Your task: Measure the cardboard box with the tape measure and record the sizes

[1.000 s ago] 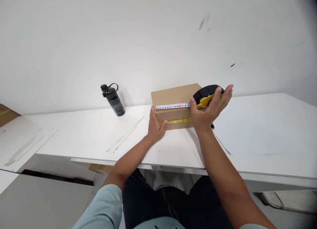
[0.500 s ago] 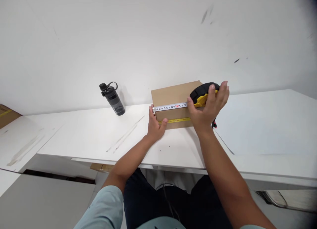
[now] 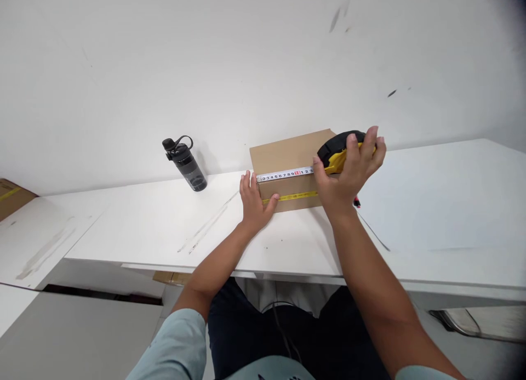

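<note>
Tape measure point(image 3: 335, 145), blade along cardboard box point(image 3: 287, 148) on bench point(image 3: 143, 215): probably weighty, hard-cased, best gripped round its body; right hand point(image 3: 347, 174) clasped on it; box likely light, stiff, crushable, best steadied at the ends; left hand point(image 3: 253, 205) outspread against left end; right end hidden; small red item point(image 3: 357, 203) partly covered, unidentifiable

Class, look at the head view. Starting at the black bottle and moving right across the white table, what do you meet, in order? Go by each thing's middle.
black bottle → left hand → cardboard box → right hand. The tape measure overlaps the last two, so it is left out.
</note>
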A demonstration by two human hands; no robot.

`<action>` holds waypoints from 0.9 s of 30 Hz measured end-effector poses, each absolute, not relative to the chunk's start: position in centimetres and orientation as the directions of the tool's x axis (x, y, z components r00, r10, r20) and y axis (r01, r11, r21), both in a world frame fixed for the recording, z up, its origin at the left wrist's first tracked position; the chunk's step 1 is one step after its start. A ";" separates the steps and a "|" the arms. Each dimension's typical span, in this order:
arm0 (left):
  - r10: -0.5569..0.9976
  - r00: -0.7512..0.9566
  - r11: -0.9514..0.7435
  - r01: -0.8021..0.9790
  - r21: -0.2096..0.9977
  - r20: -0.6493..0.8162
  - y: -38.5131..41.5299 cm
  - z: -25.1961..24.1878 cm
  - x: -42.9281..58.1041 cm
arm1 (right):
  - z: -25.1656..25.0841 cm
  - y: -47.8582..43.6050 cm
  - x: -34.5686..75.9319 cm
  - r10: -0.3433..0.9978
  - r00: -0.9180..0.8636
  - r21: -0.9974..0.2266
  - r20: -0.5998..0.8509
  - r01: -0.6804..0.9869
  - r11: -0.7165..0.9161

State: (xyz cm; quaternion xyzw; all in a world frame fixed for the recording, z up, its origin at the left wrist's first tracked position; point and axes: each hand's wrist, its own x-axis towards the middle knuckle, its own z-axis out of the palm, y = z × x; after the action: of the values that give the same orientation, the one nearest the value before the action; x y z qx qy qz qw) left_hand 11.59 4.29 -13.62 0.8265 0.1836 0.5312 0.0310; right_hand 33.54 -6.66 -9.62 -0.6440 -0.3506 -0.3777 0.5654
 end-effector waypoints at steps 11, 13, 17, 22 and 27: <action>0.284 0.434 -0.958 0.105 0.265 0.855 5.1 -12.4 10.7 | -8.2 -7.7 32.5 0.144 0.560 -0.547 0.816 0.828 -0.126; 0.281 0.422 -0.959 0.093 0.267 0.862 5.2 -12.4 10.8 | -8.2 -7.4 32.6 0.142 0.563 -0.549 0.815 0.826 -0.125; 0.294 0.444 -0.956 0.127 0.266 0.846 5.7 -12.2 10.8 | -8.2 -7.0 32.5 0.132 0.575 -0.557 0.807 0.816 -0.150; 0.268 0.394 -0.961 0.166 0.219 0.879 6.0 -12.3 11.0 | -8.2 -6.8 32.3 0.128 0.590 -0.566 0.797 0.804 -0.183; 0.252 0.345 -0.962 0.192 0.195 0.904 5.9 -12.4 11.3 | -7.7 -7.0 32.0 0.147 0.595 -0.565 0.790 0.800 -0.201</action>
State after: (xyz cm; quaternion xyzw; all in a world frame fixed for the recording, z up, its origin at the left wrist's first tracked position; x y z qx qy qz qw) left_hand 11.33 5.89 -12.43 0.8198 0.1353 0.5559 0.0270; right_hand 32.04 -6.98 -7.75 -0.7130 -0.3322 -0.3034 0.5378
